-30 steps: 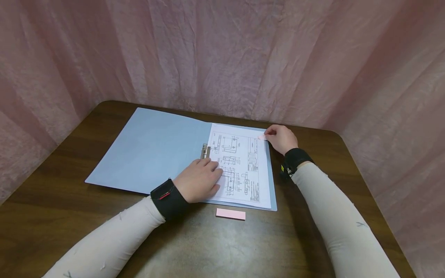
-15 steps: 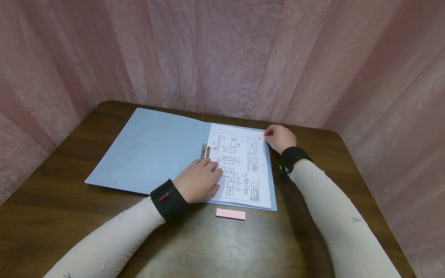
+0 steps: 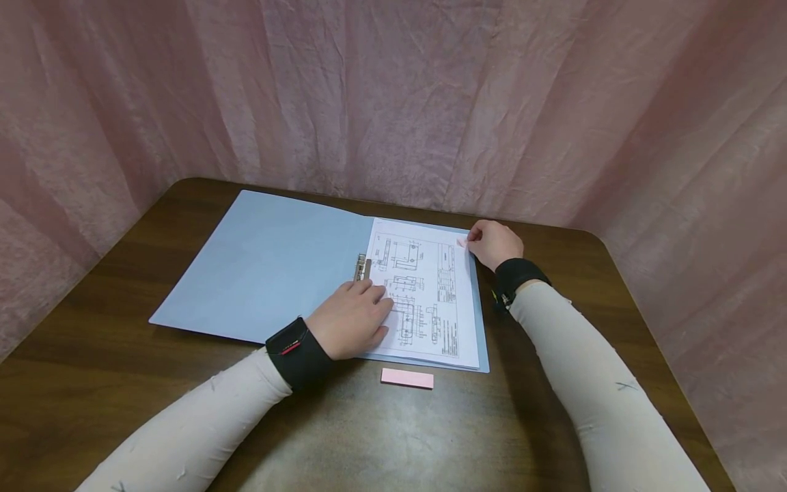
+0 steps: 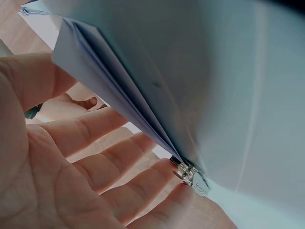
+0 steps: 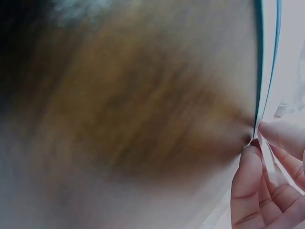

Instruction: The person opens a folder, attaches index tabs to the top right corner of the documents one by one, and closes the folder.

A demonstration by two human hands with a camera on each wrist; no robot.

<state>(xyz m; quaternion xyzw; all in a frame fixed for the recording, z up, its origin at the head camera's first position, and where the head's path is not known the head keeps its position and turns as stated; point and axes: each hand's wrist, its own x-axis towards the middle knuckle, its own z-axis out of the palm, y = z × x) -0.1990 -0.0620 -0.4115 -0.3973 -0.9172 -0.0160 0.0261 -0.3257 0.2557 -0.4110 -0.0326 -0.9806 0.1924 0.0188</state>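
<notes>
"Where is the pink slip (image 3: 462, 242)?"

"At the far right corner of a white sheet (image 3: 427, 294) printed with line drawings."

"Is anything holding it?"

"Yes — the right hand (image 3: 495, 244). Its thumb and fingers are brought together, pinching the slip at the sheet's edge."

"And the left hand (image 3: 352, 319)?"

"It rests palm down over the folder's fold and the sheet's left side, fingers loosely spread and gripping nothing, just nearer than a metal clip (image 3: 361, 267)."

"What is under the sheet?"

"An open pale blue folder (image 3: 270, 266), its cover spread to the left. Just beside its near edge lies a pink pad (image 3: 407, 378) — all on a brown desk (image 3: 369, 437)."

"And behind?"

"A pink curtain (image 3: 399, 102) with soft folds."
</notes>
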